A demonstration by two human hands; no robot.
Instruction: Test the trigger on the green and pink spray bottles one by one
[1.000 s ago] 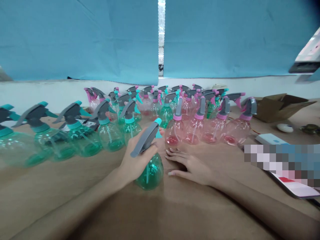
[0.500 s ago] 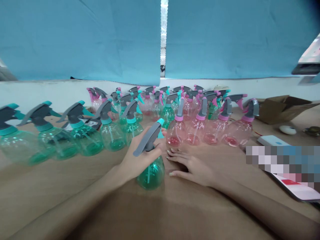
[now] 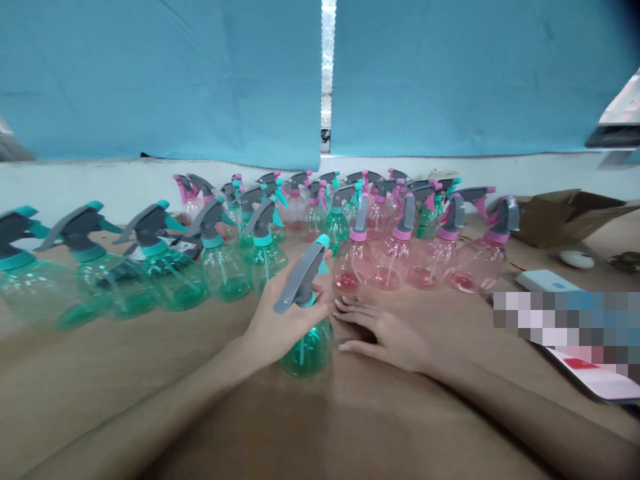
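Note:
My left hand (image 3: 283, 307) is wrapped round a green spray bottle (image 3: 307, 353) near the middle of the table, gripping it about the neck and upper body. The bottle has a grey trigger head with a teal nozzle, and part of it is hidden by my fingers. Close beside it on the right, my right hand (image 3: 385, 330) lies on the tabletop with its fingers extended, holding nothing. Ahead of the right hand stands a row of pink spray bottles (image 3: 390, 267). To the left runs a row of green spray bottles (image 3: 175, 280), each with some liquid at the bottom.
More pink and green spray bottles (image 3: 295, 207) are crowded at the back by the white wall. An open cardboard box (image 3: 555, 220), a white oval object (image 3: 576, 259), a white box (image 3: 550, 281) and a phone-like device (image 3: 595, 377) lie at the right. Blue curtains (image 3: 160, 80) hang behind.
My left hand and the green spray bottle have shifted slightly to the right, closer to my right hand. My right hand has stayed in place.

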